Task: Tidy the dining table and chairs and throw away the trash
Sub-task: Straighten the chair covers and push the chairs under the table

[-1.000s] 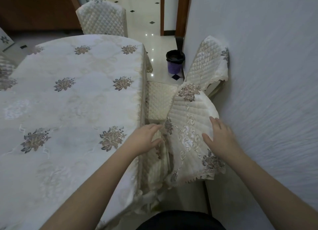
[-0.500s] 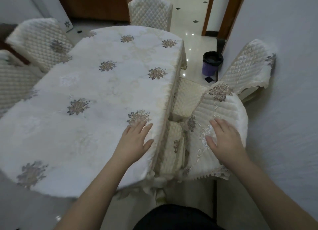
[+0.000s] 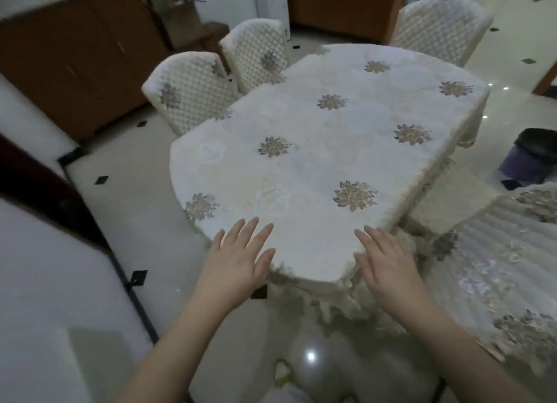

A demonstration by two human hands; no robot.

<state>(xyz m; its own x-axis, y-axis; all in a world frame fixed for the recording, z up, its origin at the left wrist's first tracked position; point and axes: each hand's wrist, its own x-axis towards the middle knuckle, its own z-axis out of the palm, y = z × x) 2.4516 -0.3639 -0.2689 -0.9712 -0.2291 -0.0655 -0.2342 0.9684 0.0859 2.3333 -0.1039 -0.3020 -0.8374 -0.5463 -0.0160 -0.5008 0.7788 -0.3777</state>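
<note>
The dining table (image 3: 316,167) fills the middle of the view under a cream cloth with embroidered flowers, and nothing lies on it. My left hand (image 3: 238,261) hovers flat at the table's near edge, fingers spread, holding nothing. My right hand (image 3: 382,261) is likewise spread and empty over the near right corner. A chair with a quilted embroidered cover (image 3: 506,270) stands at my right, tucked against the table. Two quilted chairs (image 3: 190,92) (image 3: 256,53) line the left side, and another (image 3: 437,25) stands at the far end.
A purple trash bin with a black liner (image 3: 530,155) sits on the tiled floor at the right. Brown wooden cabinets (image 3: 69,59) run along the left wall, with a bag (image 3: 177,10) beside them. A white wall (image 3: 36,282) is close on my left.
My view has swung left, bringing the left chairs and cabinets into sight. My right hand left the chair cover and both hands now hover at the table's near edge.
</note>
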